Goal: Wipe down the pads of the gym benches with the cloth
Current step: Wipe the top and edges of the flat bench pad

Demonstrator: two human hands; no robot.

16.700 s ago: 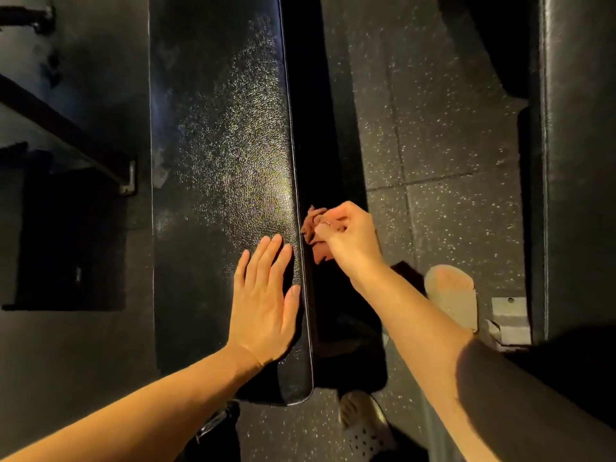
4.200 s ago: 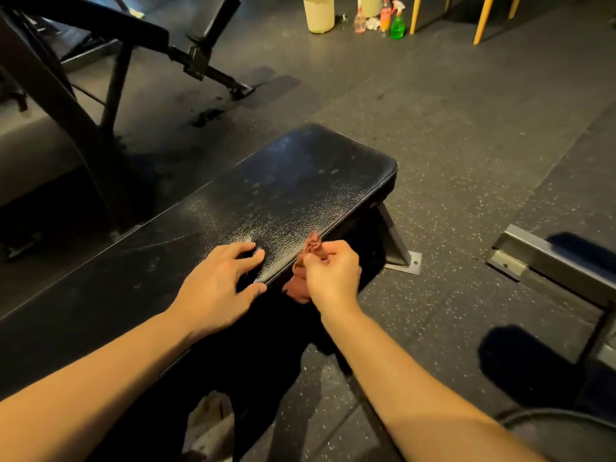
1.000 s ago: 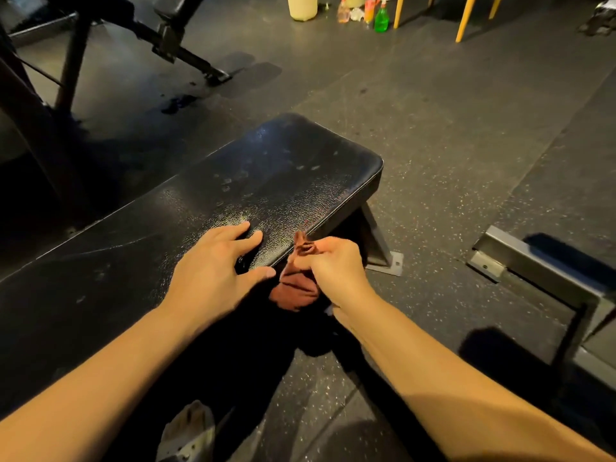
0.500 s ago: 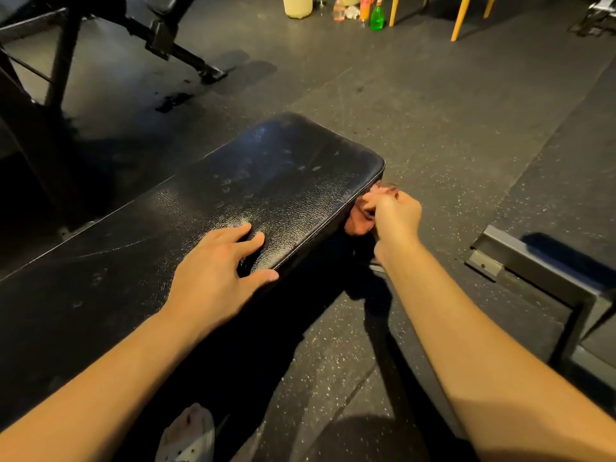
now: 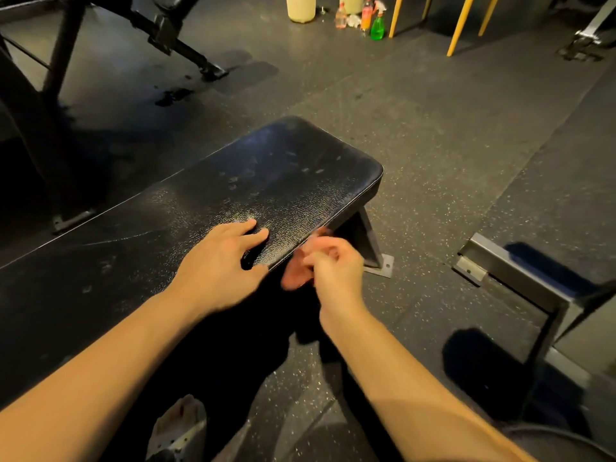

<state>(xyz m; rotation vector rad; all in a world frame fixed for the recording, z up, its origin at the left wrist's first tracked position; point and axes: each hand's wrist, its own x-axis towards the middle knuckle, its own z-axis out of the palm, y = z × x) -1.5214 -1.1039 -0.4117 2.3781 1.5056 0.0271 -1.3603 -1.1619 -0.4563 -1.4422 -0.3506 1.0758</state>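
A black padded gym bench (image 5: 273, 175) runs from the lower left to the middle of the view, its textured top glinting with damp streaks. My left hand (image 5: 220, 265) rests on the pad near its right edge, fingers bent, thumb at the rim. My right hand (image 5: 333, 265) is blurred beside the pad's side edge and grips a bunched reddish-brown cloth (image 5: 295, 278), which hangs against the side of the pad just below the rim.
The bench's steel foot (image 5: 376, 255) is bolted to the speckled rubber floor. A second bench frame (image 5: 520, 278) stands at the right. Spray bottles (image 5: 377, 25), a pale bin (image 5: 300, 8) and yellow chair legs (image 5: 461, 25) line the far side. A machine frame (image 5: 176, 38) stands upper left.
My right hand has slid back along the pad's side edge with the cloth, from near the far corner toward my left hand. The left hand has stayed put.
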